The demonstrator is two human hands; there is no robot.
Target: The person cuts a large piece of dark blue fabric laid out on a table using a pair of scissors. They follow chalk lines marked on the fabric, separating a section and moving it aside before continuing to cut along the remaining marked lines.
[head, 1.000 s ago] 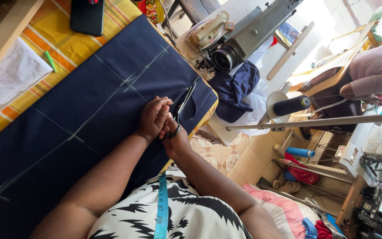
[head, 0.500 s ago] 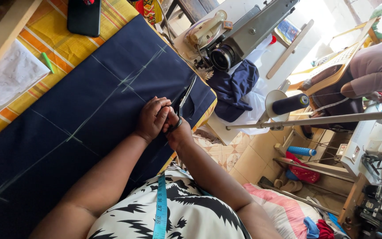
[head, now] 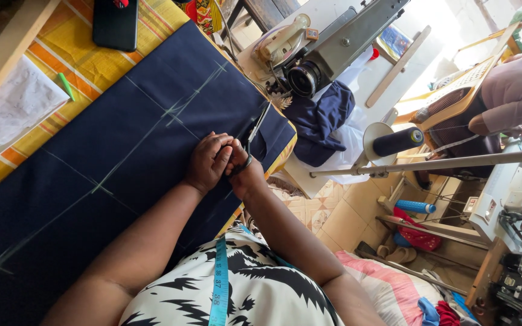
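We have the navy cloth, chalk-lined, spread over the striped table out to its right edge. Our left hand presses it flat near that edge, fingers curled together. Our right hand grips the scissors, fingers through the handles, blades parted on the cloth. We judge cutting underway; next we must follow the chalk line steadily.

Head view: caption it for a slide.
Both hands work scissors along chalk-marked navy cloth beside a sewing machine.
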